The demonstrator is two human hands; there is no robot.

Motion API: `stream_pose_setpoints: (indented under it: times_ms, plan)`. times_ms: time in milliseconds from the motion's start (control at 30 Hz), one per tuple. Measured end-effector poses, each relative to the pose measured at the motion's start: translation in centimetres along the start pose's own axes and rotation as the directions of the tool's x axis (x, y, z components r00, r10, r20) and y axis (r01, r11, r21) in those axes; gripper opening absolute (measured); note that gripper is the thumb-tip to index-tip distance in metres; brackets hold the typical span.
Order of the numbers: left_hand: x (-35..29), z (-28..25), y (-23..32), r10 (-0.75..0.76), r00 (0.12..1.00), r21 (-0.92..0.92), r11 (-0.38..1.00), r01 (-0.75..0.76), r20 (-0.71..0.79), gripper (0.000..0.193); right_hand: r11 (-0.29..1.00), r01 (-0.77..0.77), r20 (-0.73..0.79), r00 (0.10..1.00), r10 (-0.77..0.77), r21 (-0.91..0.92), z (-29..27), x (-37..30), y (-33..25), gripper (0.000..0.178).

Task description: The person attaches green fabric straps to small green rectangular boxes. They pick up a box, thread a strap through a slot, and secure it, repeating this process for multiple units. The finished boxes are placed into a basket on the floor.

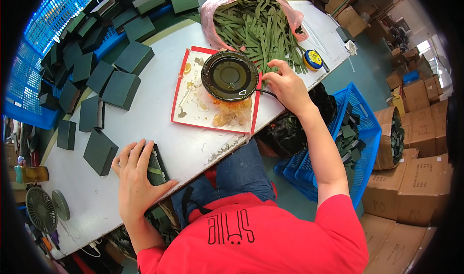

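My left hand [134,177] is at the table's near edge, gripping a small dark green box [156,166] between its fingers and spread thumb. A lighter green strip lies across that box. My right hand [290,88] is raised just right of a round black pot [230,76], its thumb and forefinger pinched together. Whatever is in that pinch is too small to make out. Glossy dark liquid fills the pot, which stands on a red-rimmed white board [193,110] smeared with amber residue. Behind it, a pink plastic bag [209,20] spills out many green ribbon strips [253,30].
Several dark green boxes [121,90] lie on the left of the white table [140,122], beside a heaped blue crate [29,97]. A yellow-and-blue round tin [313,60] sits at right. Blue baskets [369,138] and cartons [418,192] stand beyond the edge; a fan [41,209] is at left.
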State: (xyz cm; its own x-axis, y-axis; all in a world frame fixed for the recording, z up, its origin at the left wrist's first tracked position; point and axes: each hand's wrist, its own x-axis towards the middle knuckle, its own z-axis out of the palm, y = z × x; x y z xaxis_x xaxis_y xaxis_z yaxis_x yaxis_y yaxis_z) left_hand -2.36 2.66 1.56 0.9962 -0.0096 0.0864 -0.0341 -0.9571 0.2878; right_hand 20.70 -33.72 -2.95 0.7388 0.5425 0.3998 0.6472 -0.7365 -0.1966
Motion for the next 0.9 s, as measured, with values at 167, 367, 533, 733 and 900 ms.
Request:
stream_pose_setpoints:
  times_ms: [167,367,533,733,900]
  plan:
    - [-0.1,0.1,-0.1,0.001,1.000,-0.008,1.000,-0.001,-0.016,0.094,0.997,0.051,-0.037,0.998,-0.048,0.060,-0.4,0.1,0.4,0.014]
    - [-0.1,0.2,-0.3,-0.006,0.999,-0.004,1.000,0.006,-0.046,0.094,0.893,0.064,-0.319,0.943,0.092,0.446,-2.0,-0.7,-1.4,0.012]
    - [0.2,0.7,0.1,0.000,1.000,0.024,1.000,0.000,-0.001,0.093,0.294,-0.296,0.143,0.883,0.447,0.909,-3.7,-2.2,-7.0,0.011]
    - [0.4,1.2,0.3,0.016,1.000,-0.022,1.000,-0.015,0.026,0.093,-0.090,-0.508,0.495,0.760,0.423,0.857,-2.4,-3.4,-9.5,0.018]
    - [0.3,1.0,0.3,0.016,0.999,-0.041,0.999,-0.014,0.037,0.094,-0.129,-0.518,0.514,0.723,0.462,0.846,-1.6,-2.5,-10.0,0.018]
